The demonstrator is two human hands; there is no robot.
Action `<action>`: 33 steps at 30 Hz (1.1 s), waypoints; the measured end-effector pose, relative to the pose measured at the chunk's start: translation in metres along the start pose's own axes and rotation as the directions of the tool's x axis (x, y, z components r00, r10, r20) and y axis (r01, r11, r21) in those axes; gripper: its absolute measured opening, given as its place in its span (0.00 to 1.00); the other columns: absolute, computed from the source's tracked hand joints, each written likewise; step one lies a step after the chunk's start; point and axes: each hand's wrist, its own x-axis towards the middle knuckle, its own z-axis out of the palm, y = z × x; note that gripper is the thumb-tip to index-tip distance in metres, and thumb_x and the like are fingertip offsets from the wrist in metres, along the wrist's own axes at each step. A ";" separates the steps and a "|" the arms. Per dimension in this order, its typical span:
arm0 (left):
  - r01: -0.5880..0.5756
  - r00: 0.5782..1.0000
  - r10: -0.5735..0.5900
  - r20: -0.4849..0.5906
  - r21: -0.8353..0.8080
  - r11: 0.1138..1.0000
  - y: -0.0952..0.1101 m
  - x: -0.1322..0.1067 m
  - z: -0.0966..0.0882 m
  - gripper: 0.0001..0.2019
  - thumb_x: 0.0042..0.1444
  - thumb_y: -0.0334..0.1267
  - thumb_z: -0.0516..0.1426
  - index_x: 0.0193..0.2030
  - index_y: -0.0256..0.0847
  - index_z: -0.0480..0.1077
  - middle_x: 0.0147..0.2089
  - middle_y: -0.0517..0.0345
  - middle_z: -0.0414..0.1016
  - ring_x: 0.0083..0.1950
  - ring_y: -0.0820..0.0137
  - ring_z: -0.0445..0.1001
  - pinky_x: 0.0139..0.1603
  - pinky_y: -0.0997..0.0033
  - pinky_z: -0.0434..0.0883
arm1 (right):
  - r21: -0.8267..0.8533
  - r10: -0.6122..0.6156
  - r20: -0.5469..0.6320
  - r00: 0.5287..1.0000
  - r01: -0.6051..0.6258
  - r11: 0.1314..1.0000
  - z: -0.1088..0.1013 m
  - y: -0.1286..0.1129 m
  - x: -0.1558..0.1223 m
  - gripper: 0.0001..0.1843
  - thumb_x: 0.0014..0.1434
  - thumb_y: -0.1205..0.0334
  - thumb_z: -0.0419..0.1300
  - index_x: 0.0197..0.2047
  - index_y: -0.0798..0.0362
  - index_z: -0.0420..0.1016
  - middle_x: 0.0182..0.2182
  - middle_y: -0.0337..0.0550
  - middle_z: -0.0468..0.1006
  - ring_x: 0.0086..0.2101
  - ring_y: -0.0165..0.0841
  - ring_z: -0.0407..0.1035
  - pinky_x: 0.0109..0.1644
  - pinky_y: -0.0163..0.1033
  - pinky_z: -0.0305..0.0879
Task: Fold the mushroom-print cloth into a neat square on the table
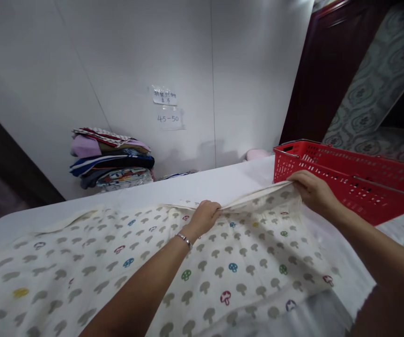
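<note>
A cream cloth [219, 271] printed with grey and coloured mushrooms lies spread over the white table. Its far edge is pinched by my left hand [204, 216], near the middle of the cloth. Further right, my right hand [312, 189] grips the far right corner and holds it raised off the table. Between my hands the edge is stretched in a slanting line, rising to the right. To the left the cloth lies loosely, with its far edge slightly curled. My fingertips are partly hidden behind the fabric.
A red plastic basket [342, 182] with metal handles stands on the right, close to my right hand. Folded cloths are stacked in a pile [112, 159] beyond the table [219, 180] at the back left. Handwritten paper signs [169, 119] hang on the white wall.
</note>
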 end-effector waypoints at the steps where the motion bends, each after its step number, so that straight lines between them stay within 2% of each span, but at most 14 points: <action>1: 0.007 1.000 -0.007 0.018 -0.010 1.000 0.000 0.000 0.001 0.09 0.60 0.37 0.49 0.33 0.42 0.70 0.35 0.55 0.74 0.40 0.65 0.70 0.50 0.63 0.61 | 0.002 0.007 -0.007 1.000 -0.007 1.000 -0.002 -0.001 -0.001 0.11 0.60 0.64 0.49 0.39 0.51 0.73 0.38 0.48 0.73 0.38 0.37 0.69 0.41 0.41 0.67; 4: 0.022 0.998 -0.019 0.053 -0.045 0.999 -0.001 -0.002 0.005 0.07 0.57 0.35 0.52 0.32 0.42 0.71 0.36 0.55 0.75 0.41 0.65 0.70 0.49 0.64 0.61 | 0.016 0.012 0.076 0.997 -0.013 1.000 -0.005 -0.005 -0.004 0.11 0.60 0.64 0.49 0.39 0.51 0.72 0.38 0.47 0.73 0.38 0.37 0.69 0.41 0.42 0.67; 7: 0.050 0.998 -0.047 0.040 -0.079 0.996 0.000 -0.004 0.007 0.06 0.56 0.35 0.53 0.32 0.42 0.72 0.36 0.56 0.75 0.40 0.66 0.70 0.48 0.65 0.62 | 0.051 0.037 0.042 0.998 -0.039 0.998 -0.004 -0.007 -0.006 0.11 0.59 0.64 0.48 0.37 0.51 0.72 0.37 0.47 0.73 0.37 0.37 0.69 0.40 0.41 0.67; 12: 0.140 0.987 -0.150 -0.063 -0.147 0.979 0.006 -0.013 0.006 0.08 0.56 0.37 0.52 0.33 0.42 0.72 0.36 0.56 0.76 0.40 0.67 0.71 0.46 0.67 0.64 | 0.111 0.103 0.007 0.995 -0.103 0.988 0.002 -0.001 -0.012 0.09 0.57 0.65 0.50 0.36 0.51 0.71 0.35 0.46 0.74 0.36 0.36 0.69 0.41 0.42 0.67; 15: 0.148 0.983 -0.165 -0.085 -0.180 0.973 0.008 -0.017 0.007 0.07 0.56 0.37 0.52 0.33 0.42 0.71 0.37 0.56 0.76 0.39 0.67 0.71 0.45 0.67 0.65 | 0.167 0.155 0.011 0.988 -0.155 0.974 0.007 0.005 -0.017 0.10 0.56 0.64 0.51 0.38 0.52 0.72 0.35 0.45 0.74 0.37 0.36 0.70 0.42 0.43 0.67; 18: 0.138 0.981 -0.161 -0.110 -0.194 0.971 0.008 -0.019 0.009 0.06 0.56 0.35 0.52 0.34 0.42 0.71 0.37 0.56 0.76 0.40 0.67 0.72 0.45 0.68 0.65 | 0.200 0.146 0.011 0.989 -0.145 0.969 0.009 0.007 -0.020 0.11 0.58 0.64 0.50 0.40 0.52 0.73 0.37 0.46 0.73 0.39 0.36 0.69 0.44 0.43 0.67; 22: 0.142 0.975 -0.170 -0.141 -0.192 0.971 0.009 -0.019 0.010 0.05 0.56 0.34 0.52 0.35 0.42 0.69 0.38 0.58 0.75 0.40 0.69 0.71 0.44 0.70 0.65 | 0.205 0.141 -0.025 0.990 -0.133 0.970 0.006 0.007 -0.020 0.11 0.58 0.65 0.50 0.41 0.52 0.73 0.36 0.45 0.73 0.38 0.36 0.69 0.43 0.42 0.66; 28: 0.289 0.939 -0.313 -0.144 -0.165 0.943 0.011 -0.020 0.009 0.07 0.55 0.35 0.54 0.41 0.43 0.67 0.40 0.59 0.75 0.43 0.68 0.72 0.45 0.70 0.66 | 0.192 0.175 -0.091 0.980 -0.155 0.969 0.003 0.006 -0.021 0.10 0.58 0.65 0.51 0.39 0.50 0.72 0.36 0.44 0.72 0.37 0.36 0.69 0.43 0.42 0.66; 33: 0.286 0.950 -0.294 -0.101 -0.091 0.954 0.000 -0.023 0.004 0.08 0.56 0.36 0.53 0.43 0.44 0.68 0.43 0.60 0.76 0.46 0.67 0.73 0.47 0.69 0.67 | 0.192 0.178 -0.110 0.978 -0.155 0.969 -0.001 0.004 -0.022 0.10 0.58 0.65 0.50 0.38 0.49 0.72 0.35 0.43 0.72 0.37 0.36 0.68 0.42 0.41 0.65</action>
